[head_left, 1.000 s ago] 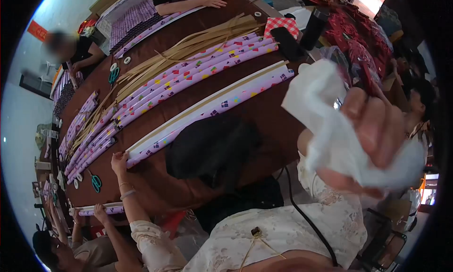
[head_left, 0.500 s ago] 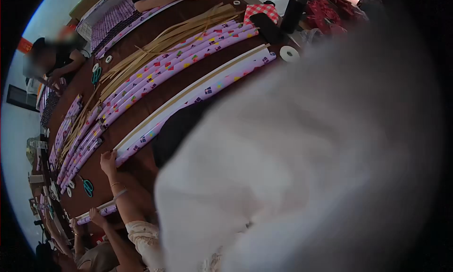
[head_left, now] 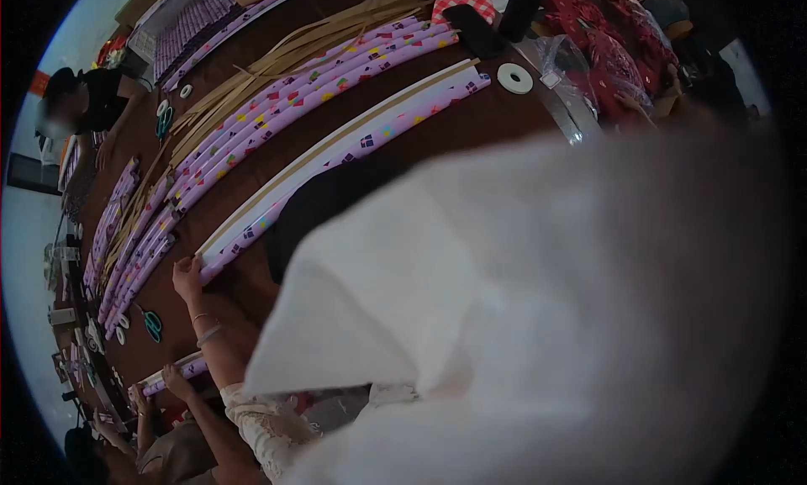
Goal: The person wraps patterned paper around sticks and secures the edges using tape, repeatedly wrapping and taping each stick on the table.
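Note:
My left hand [head_left: 188, 279] is closed on the near left end of a long purple patterned roll [head_left: 282, 201], whose white edge carries a tan strip. A large white tissue [head_left: 504, 275], blurred and very near the camera, covers the lower right of the view. Behind it my right hand and its fingers are hidden. A black item [head_left: 324, 208] lies beside the roll, partly covered by the tissue.
Several finished purple rolls [head_left: 294, 98] and tan strips [head_left: 319, 44] lie beyond. Teal scissors [head_left: 151, 325], a white tape roll [head_left: 514, 78], a phone [head_left: 473, 31] and a black bottle [head_left: 521, 10] are on the brown-covered table. Other people sit around it.
The white tissue has come up close to the camera with my right hand, which is now hidden behind it. The view has shifted; my left hand remains at the roll's end.

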`<state>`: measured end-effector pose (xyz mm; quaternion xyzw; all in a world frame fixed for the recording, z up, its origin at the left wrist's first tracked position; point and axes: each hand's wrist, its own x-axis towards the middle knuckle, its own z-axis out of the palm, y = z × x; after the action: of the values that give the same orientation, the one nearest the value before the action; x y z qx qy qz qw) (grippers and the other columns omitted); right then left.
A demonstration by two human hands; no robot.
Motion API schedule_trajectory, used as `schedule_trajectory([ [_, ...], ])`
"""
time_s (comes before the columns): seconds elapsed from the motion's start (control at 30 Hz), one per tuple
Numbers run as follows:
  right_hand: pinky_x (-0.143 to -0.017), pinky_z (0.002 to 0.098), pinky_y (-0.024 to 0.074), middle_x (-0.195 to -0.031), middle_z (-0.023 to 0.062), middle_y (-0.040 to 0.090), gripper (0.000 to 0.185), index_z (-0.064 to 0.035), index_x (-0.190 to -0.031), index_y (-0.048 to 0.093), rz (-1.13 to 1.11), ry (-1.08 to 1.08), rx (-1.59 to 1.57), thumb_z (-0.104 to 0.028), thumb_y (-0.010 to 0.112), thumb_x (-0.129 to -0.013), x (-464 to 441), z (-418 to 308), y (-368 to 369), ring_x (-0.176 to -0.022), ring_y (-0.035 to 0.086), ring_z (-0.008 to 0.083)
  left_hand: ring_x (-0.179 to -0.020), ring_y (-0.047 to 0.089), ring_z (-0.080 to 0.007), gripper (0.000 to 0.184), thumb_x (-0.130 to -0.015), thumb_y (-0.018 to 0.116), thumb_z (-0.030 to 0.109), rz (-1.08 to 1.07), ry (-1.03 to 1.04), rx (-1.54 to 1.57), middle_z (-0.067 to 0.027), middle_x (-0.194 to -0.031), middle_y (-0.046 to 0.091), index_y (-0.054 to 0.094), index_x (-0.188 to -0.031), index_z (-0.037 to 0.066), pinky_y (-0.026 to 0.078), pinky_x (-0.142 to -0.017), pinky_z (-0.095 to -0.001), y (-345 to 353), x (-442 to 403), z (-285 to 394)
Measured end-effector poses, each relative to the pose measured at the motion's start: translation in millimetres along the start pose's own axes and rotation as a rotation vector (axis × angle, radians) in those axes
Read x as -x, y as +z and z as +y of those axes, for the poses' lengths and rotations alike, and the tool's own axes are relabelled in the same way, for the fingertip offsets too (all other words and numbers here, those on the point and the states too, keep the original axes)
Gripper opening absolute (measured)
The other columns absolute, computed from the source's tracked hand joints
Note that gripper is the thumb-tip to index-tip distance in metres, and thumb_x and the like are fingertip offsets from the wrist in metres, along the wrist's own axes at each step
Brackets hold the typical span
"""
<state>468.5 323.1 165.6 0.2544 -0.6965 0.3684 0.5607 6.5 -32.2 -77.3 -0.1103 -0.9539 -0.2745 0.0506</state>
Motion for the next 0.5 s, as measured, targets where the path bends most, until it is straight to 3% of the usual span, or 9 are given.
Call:
schedule_trajectory([
  [0.23, -0.077, 0.03, 0.0409, -0.095, 0.0056, 0.051, 0.023, -0.0031, -0.103, 0.046, -0.022, 0.009, -0.014, -0.018, 0.053, -0.086, 4, 4, -1, -0.086, 0.05, 0.015, -0.074, 0.06, -0.0187, 0.042, -0.069, 0.073, 0.034, -0.056, -0.006, 0.073, -0.0089, -0.08, 0.063, 0.062, -0.09, 0.0, 0.046, -0.069, -0.0301, -3, 3, 3],
  [0.4, -0.077, 0.0306, 0.0407, -0.096, 0.0054, 0.05, 0.024, -0.0034, -0.104, 0.046, -0.031, -0.02, -0.026, -0.018, 0.053, -0.086, 2, 9, -2, -0.087, 0.05, 0.0156, -0.074, 0.06, -0.0197, 0.041, -0.069, 0.072, 0.034, 0.002, 0.038, 0.026, -0.0092, -0.082, 0.063, 0.062, -0.089, 0.0, 0.046, -0.07, -0.0306, 17, -17, -44],
  [0.5, -0.078, 0.0309, 0.0406, -0.097, 0.0053, 0.05, 0.025, -0.0035, -0.104, 0.045, -0.029, -0.031, -0.03, -0.018, 0.054, -0.086, 2, 7, -5, -0.087, 0.05, 0.016, -0.075, 0.06, -0.0196, 0.041, -0.069, 0.072, 0.034, -0.001, 0.06, 0.006, -0.0093, -0.082, 0.063, 0.063, -0.089, 0.0, 0.046, -0.07, -0.0302, 15, -19, -40],
])
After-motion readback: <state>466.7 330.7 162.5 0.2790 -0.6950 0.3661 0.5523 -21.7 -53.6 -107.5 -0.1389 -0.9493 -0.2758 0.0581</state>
